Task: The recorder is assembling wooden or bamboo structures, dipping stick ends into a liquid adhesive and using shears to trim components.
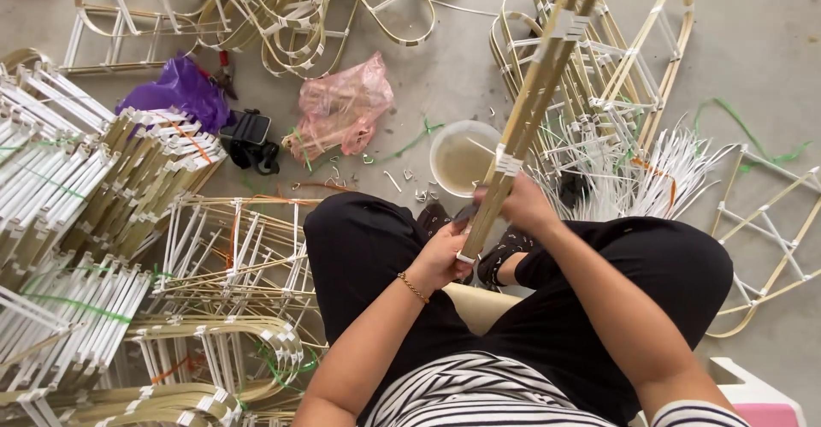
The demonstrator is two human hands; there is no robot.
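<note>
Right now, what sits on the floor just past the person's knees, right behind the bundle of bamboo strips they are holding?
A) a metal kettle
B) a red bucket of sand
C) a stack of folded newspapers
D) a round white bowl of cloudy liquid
D: the round white bowl of pale cloudy liquid stands on the grey floor just behind the bamboo strips, which both the left hand and the right hand grip.

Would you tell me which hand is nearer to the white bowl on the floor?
Right. The right hand grips the bamboo frame just below the bowl; the left hand holds the frame's lower end, farther back toward the lap.
</note>
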